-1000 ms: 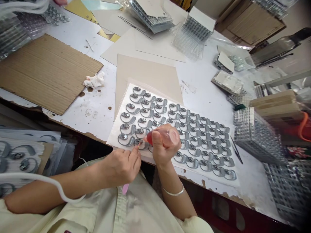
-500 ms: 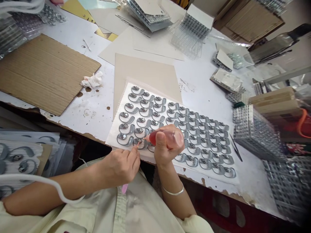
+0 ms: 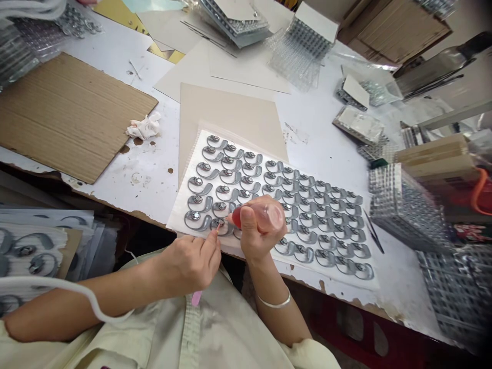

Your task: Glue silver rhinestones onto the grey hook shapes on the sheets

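Note:
A white sheet (image 3: 348, 281) lies at the table's near edge, covered with rows of grey curved pieces (image 3: 307, 205), each with a shiny stone. My right hand (image 3: 257, 230) is closed round a small reddish squeeze bottle (image 3: 253, 215), its tip pointing left at a piece in the front row. My left hand (image 3: 192, 264) pinches a thin pink stick (image 3: 197, 299), whose tip touches a stone on the piece (image 3: 219, 224) beside the bottle's tip.
Brown cardboard (image 3: 73, 113) lies at the left, with a crumpled white tissue (image 3: 144, 127) near it. Beige card sheets (image 3: 226, 107) lie behind the sheet. Stacks of clear stone trays (image 3: 403, 205) stand at the right. Black tweezers (image 3: 372, 233) lie by the sheet's right edge.
Both hands have stayed at the same front-row piece; the bottle tip shifted only slightly. The view has drifted a little.

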Demonstrator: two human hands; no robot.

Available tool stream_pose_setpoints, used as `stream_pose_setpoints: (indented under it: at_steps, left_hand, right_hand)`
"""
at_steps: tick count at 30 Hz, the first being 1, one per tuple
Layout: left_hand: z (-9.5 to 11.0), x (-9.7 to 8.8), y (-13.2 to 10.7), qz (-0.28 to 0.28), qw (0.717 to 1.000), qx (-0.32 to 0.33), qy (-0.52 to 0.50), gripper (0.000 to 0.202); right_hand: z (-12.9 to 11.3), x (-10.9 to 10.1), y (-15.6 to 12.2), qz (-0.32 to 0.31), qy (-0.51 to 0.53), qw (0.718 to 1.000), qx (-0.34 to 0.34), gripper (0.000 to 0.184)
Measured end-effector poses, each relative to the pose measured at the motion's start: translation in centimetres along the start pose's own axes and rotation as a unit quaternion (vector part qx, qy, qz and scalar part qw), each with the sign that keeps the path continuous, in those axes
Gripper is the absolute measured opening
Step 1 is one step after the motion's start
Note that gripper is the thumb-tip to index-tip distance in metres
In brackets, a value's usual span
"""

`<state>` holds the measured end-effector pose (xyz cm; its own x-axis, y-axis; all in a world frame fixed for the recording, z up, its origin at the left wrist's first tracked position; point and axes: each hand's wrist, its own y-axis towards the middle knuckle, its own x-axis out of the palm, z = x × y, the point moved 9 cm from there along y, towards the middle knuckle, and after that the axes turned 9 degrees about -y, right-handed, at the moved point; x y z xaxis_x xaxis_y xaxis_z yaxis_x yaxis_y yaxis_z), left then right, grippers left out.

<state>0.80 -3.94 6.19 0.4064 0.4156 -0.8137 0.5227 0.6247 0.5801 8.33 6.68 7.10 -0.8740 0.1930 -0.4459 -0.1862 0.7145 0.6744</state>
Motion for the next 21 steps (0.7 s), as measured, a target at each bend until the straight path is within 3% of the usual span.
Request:
stream_pose_setpoints:
  at_steps: [21]
  left_hand:
    - [-0.13,0.04,0.06,-0.007,1.000,-0.003,-0.022,0.012]
  right_hand:
    - [-0.20,-0.65,-0.53,0.016,0.005,0.999,-0.034,0.012]
